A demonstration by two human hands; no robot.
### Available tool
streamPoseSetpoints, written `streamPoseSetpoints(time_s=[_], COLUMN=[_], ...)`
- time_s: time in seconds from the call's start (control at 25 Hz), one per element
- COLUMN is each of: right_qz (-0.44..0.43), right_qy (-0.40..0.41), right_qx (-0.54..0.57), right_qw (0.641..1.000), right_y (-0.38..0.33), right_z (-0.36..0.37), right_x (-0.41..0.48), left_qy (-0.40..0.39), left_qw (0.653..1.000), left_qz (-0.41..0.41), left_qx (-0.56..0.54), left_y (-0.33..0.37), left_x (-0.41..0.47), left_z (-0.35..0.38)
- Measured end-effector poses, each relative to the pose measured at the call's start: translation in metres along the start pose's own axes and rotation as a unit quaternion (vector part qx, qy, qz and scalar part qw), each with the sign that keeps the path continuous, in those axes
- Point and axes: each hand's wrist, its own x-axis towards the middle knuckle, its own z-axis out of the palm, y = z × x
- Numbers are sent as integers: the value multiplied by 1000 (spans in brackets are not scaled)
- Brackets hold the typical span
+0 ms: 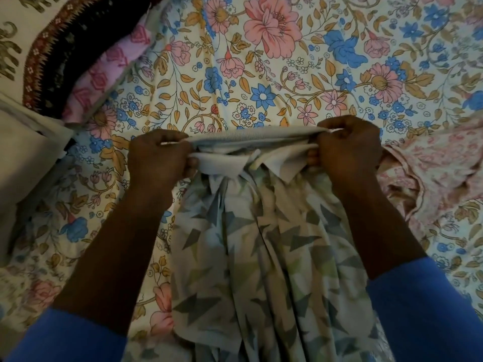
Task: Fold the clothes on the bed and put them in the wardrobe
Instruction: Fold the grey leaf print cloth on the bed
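1. Here, two hands hold up a pale collared shirt printed with grey and green leaf shapes [261, 244] over a bed covered by a cream floral sheet [261, 74].
2. The left hand [156, 158] grips the collar's left end, fingers curled round it.
3. The right hand [347, 150] grips the collar's right end likewise — the collar stretched taut between them.
4. A pink patterned garment [431, 165] lies just right of the shirt; folded clothes [86, 64] sit stacked at upper left.

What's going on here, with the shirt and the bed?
A person is holding a printed collared shirt up by its top edge, the left hand and right hand each gripping one end beside the collar. It hangs unfolded over the floral bedsheet. A pink garment lies to the right, and other fabrics are stacked upper left.
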Motion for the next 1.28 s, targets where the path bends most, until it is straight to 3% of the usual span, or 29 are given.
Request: streamPoseSetpoints(time_s=[0.04, 0.12, 0.2, 0.24, 0.36, 0.44, 0.52, 0.56, 0.64, 0.72, 0.8, 0.88, 0.96, 1.04, 1.08, 1.16, 1.2, 1.28], right_qz=[47, 100, 79, 53, -99, -219, -283, -298, -321, -343, -341, -336, -313, -305, -348, -490, -553, -594], right_qy=[3, -2, 21, 37, 34, -51, -199, -251, -268, -236, -240, -255, -251, -195, -165, -207, -264, -357], right_qx=[72, 204, 270, 244, 48, -37, -106, -163, -264, -299, -320, -360, -394, -394, -373, -323, -314, -350], right_qw=[996, 974, 959, 967, 993, 974, 932, 907, 869, 858, 851, 832, 827, 845, 844, 783, 726, 630], right_y=[-9, -24, -28, -26, -15, -3, 15, 26, 44, 54, 62, 63, 58, 45, 37, 22, 14, 4], right_z=[1, 7, 12, 11, 4, 13, 32, 43, 56, 59, 57, 57, 60, 66, 70, 86, 98, 128], right_x=[6, 17, 27, 28, -5, -41, -68, -75, -75, -73, -73, -75, -81, -97, -106, -126, -133, -140], left_qy=[-27, -97, -136, -131, -13, 36, -9, -45, -104, -59, 40, 98, 95, 121, 151, 213, 233, 233], left_qw=[988, 935, 898, 902, 987, 998, 987, 983, 980, 994, 998, 979, 933, 893, 891, 925, 946, 970], left_qz=[-80, -121, -103, -97, -35, -9, -9, -8, -16, -63, -30, 98, 207, 242, 258, 235, 176, 11], left_qx=[-131, -319, -406, -400, -155, 42, 158, 180, 169, 66, 42, 152, 279, 359, 341, 208, 143, 74], left_y=[9, 24, 31, 32, 1, -31, -58, -69, -76, -68, -54, -37, -29, -32, -37, -51, -62, -96], left_x=[6, 12, 12, 8, -9, -31, -60, -72, -87, -81, -56, -28, -4, 2, -2, -29, -48, -91], left_z=[1, 5, 10, 10, -6, -21, -34, -38, -45, -57, -75, -98, -111, -118, -118, -119, -117, -105])
